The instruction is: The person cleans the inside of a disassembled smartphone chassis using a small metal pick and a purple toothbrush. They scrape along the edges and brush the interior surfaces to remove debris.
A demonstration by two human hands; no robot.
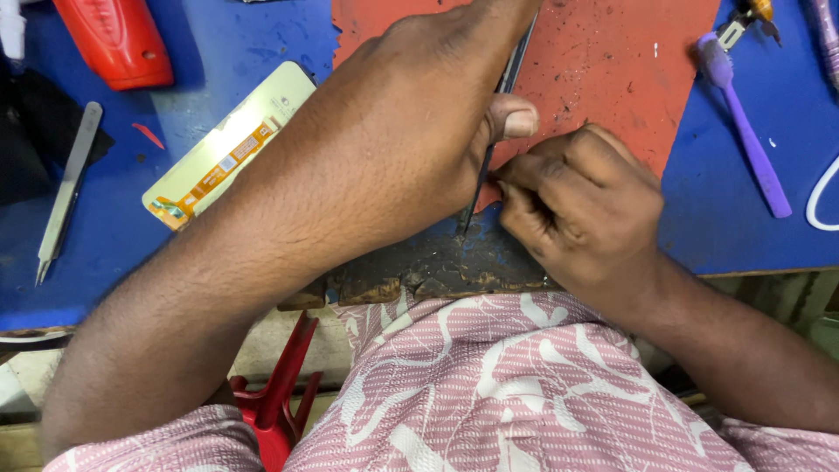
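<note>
My left hand (402, 131) reaches across the bench and grips a thin dark tweezer-like tool (500, 114), thumb pressed on its shaft. The tool's tip points down to the worn front edge of a red mat (612, 61). My right hand (581, 205) is curled beside it, its fingertips pinched together at the tool's shaft. Whatever small part lies between the fingers is hidden.
A pale yellow-green panel with an orange flex strip (223, 149) lies left on the blue surface (743, 227). Silver tweezers (65, 192) rest further left, a red tool (118, 39) at top left. A purple toothbrush (747, 131) lies right. A red stool part (280, 393) shows below.
</note>
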